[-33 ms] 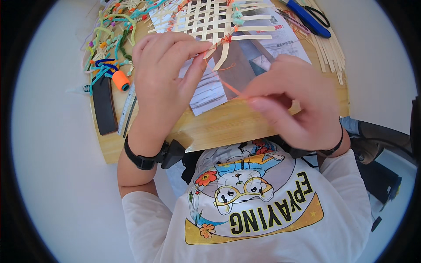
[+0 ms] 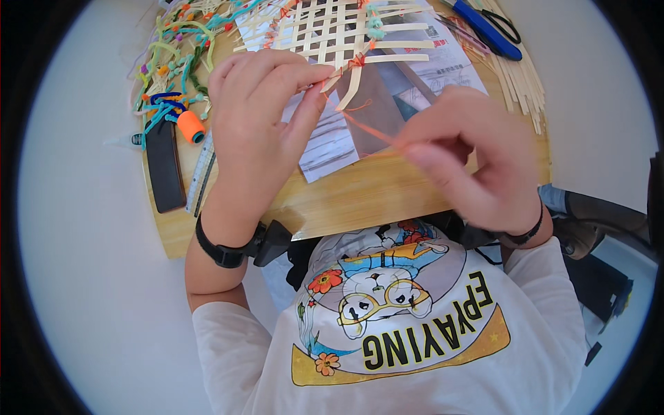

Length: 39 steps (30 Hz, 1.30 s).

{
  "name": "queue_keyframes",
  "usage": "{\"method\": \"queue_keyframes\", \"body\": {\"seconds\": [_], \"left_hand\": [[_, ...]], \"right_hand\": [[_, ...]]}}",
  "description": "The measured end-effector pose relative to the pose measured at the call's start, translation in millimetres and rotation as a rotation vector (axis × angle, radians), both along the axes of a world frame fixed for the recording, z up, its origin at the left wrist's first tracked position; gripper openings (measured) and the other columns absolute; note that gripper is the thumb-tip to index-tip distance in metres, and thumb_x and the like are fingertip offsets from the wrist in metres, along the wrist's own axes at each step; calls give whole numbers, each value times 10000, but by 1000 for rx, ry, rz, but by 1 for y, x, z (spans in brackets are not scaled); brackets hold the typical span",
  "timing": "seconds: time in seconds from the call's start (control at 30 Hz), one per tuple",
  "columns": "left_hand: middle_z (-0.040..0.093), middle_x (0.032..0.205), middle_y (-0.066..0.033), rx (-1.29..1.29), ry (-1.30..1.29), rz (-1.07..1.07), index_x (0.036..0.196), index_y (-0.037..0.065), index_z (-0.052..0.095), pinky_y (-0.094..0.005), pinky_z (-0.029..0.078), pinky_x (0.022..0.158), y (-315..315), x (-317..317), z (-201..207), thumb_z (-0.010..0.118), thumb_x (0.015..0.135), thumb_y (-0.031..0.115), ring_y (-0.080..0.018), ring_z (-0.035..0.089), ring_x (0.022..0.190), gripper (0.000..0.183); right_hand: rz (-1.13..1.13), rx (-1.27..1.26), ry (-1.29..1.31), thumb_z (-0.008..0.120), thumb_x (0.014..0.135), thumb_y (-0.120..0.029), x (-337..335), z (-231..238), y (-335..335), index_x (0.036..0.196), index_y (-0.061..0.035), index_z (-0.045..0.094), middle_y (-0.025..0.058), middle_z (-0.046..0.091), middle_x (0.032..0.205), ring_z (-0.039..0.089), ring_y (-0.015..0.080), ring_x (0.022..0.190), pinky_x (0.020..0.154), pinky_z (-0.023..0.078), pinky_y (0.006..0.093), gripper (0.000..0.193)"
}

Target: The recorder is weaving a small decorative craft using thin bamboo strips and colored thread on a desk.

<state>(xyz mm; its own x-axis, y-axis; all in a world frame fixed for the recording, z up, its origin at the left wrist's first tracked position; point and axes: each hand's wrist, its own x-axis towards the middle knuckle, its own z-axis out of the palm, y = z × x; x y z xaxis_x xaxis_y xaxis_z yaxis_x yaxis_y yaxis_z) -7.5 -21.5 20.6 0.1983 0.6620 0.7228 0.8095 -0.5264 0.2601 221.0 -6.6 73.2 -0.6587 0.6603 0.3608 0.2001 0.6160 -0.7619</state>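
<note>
A lattice of pale flat strips (image 2: pixel 322 37) lies at the table's far side, its crossings tied with orange and mint-green thread. My left hand (image 2: pixel 252 117) pinches a strip end at the lattice's near corner between thumb and fingers. Beside that pinch, a loose strip end (image 2: pixel 351 90) points toward me. Orange thread (image 2: pixel 370 131) runs from the corner to my right hand (image 2: pixel 477 159), whose thumb and forefinger are closed on it. The right hand is slightly blurred. A small curl of thread hangs near the strip ends.
Printed sheets (image 2: pixel 325 149) lie under the lattice on the wooden table (image 2: pixel 346 207). To the left are fuzzy coloured stems (image 2: pixel 183 69), an orange thread spool (image 2: pixel 190 127), a dark case (image 2: pixel 164 169) and a ruler (image 2: pixel 200 169). Blue-handled pliers (image 2: pixel 487 31) and loose strips (image 2: pixel 522 86) occupy the far right.
My right hand has shifted slightly right and away from me, drawing the orange thread along. My left hand and the lattice have stayed in place.
</note>
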Motion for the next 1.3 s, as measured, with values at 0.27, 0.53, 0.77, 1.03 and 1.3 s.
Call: {"method": "queue_keyframes", "body": {"seconds": [0.27,0.53,0.77,1.03,1.3], "left_hand": [[641,854,-30,-29,-9,-24,875,93,692,-312,399,801,-1,5,9,769,701,41,-188,583,822,197],[624,841,9,-2,54,-39,878,151,674,-356,374,864,-1,7,2,742,701,97,-183,573,811,197],[621,836,11,-7,63,14,868,150,675,-357,372,872,0,8,4,741,705,97,-184,575,813,183],[630,834,15,20,40,-41,865,147,684,-350,364,873,1,5,4,747,704,98,-174,576,826,180],[659,855,-19,-44,23,41,854,106,684,-313,375,863,0,6,9,760,710,41,-179,587,837,176]], "right_hand": [[-234,-355,185,638,883,-110,30,-20,45,921,-18,635,-56,572,750,499,-1,689,610,382,162,99],[-232,-282,177,638,884,-116,29,-29,53,944,-20,638,-44,591,778,508,7,694,612,388,165,114],[-126,-409,58,632,886,-111,40,-23,36,933,-25,629,-43,594,795,509,9,706,619,388,169,98],[-324,-361,37,590,913,-134,52,-21,56,927,-34,617,-42,575,784,498,17,743,672,357,176,105],[-187,-339,77,630,890,-105,55,-23,42,959,-25,629,-30,609,847,520,26,746,649,391,178,105]]}}
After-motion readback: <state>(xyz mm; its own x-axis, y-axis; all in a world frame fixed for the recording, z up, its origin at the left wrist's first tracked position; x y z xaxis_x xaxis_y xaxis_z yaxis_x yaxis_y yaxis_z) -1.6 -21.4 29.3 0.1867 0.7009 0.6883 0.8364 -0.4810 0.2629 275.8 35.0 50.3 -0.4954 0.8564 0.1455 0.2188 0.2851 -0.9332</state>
